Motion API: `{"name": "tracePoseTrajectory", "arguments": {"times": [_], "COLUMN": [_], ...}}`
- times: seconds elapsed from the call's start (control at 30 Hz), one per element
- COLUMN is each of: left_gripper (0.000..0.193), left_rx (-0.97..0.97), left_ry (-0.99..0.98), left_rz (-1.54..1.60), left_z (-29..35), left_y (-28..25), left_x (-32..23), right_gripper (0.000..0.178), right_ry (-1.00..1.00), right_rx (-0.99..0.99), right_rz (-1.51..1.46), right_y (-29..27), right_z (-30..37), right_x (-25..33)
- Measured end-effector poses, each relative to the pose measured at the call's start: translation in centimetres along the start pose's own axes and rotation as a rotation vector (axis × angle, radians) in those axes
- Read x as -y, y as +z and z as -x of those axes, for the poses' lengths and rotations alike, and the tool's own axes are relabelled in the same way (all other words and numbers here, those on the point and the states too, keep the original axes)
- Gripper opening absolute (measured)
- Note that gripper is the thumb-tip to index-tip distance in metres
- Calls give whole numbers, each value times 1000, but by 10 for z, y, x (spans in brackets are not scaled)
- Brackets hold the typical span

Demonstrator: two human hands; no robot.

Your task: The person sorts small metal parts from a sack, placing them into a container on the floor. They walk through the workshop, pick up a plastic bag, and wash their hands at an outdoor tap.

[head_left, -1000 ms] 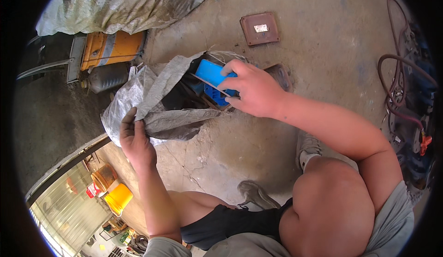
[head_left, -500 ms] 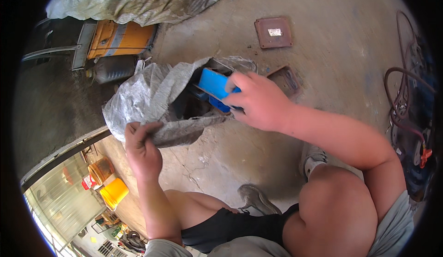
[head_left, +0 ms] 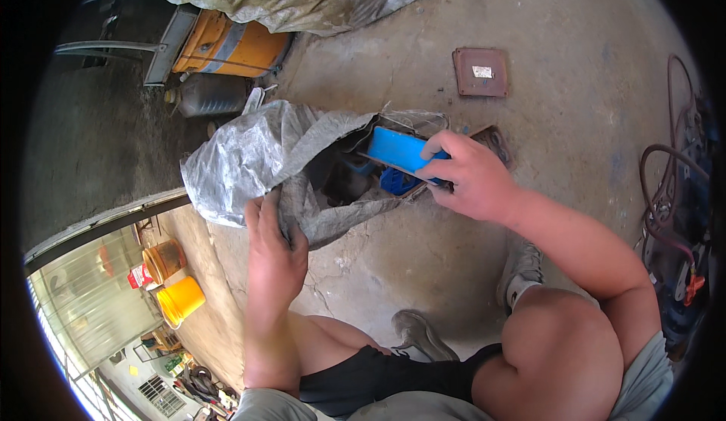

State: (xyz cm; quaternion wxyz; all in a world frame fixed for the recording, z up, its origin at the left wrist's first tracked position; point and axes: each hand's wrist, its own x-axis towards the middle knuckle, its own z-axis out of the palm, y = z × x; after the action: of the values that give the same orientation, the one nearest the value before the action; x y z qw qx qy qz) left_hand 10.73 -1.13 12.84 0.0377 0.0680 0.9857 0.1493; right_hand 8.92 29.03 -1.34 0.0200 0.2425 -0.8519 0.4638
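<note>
plate (head_left: 398,151) at sack (head_left: 249,156) mouth, drum (head_left: 223,45) behind

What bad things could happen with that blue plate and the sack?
The right hand grips the blue plate by one end only, over the sack's mouth, so it might slip and drop onto the parts inside. The left hand pinches just the edge of the gray sack; the opening could sag shut. A sharp plate corner might also snag or tear the woven cloth.

Cracked concrete floor (head_left: 423,270), grey woven sack (head_left: 249,156), square brown plate (head_left: 480,72)
</note>
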Motion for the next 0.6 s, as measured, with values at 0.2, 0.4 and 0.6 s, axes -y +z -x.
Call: {"name": "tracePoseTrajectory", "arguments": {"times": [0.2, 0.4, 0.6], "left_gripper": [70, 85, 84], "left_rx": [-74, 86, 352], "left_ry": [107, 312, 372], "left_rz": [16, 210, 20], "left_z": [-6, -12, -10], "left_y": [7, 40, 83], "left_x": [-4, -26, -32], "right_gripper": [19, 25, 26], "right_ry": [-171, 92, -44], "right_rx": [71, 221, 214], "right_rz": [102, -255, -64], "right_y": [19, 58, 38], "right_z": [3, 14, 85], "right_x": [12, 42, 8]}}
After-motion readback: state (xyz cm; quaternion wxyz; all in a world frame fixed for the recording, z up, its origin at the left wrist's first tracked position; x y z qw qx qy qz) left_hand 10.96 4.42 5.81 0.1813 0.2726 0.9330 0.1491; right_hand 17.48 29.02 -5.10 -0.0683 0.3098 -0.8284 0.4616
